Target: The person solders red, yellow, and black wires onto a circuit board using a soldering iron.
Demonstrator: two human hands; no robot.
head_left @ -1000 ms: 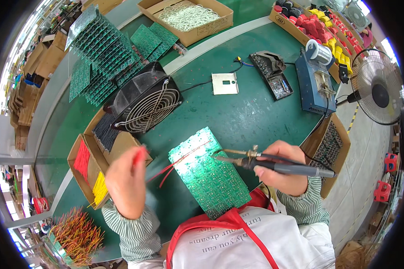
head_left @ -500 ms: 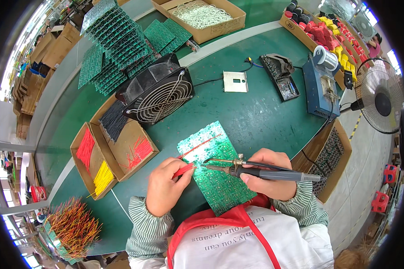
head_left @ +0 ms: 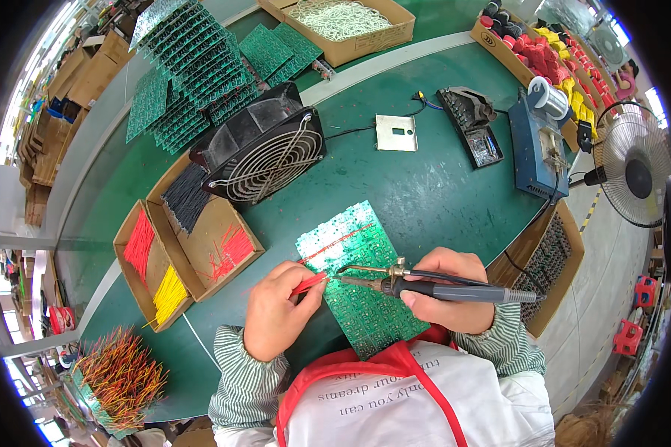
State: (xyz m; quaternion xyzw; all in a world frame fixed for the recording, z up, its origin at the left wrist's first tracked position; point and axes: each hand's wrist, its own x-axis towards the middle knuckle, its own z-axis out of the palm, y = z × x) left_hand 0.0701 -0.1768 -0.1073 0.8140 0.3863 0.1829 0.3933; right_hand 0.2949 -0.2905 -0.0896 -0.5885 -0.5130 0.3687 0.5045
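Note:
A green circuit board panel lies tilted on the table in front of me, with a row of red wires along its upper left part. My left hand pinches a small bunch of red wires, their ends at the board's left edge. In my right hand is a soldering iron with a grey-black handle and a thin metal solder-feed tube fixed above it. The iron's tip and the tube's end meet near the wire ends over the board. Whether the tip touches a pad is too small to tell.
Cardboard trays of red, yellow and black wires stand left, beside a black box fan. Stacked boards rise behind it. A blue soldering station, a metal plate and a box of parts lie right. Bundled wires sit lower left.
The view has shifted slightly. The iron and the left hand's wires stay close together over the board, with only small movement of both hands.

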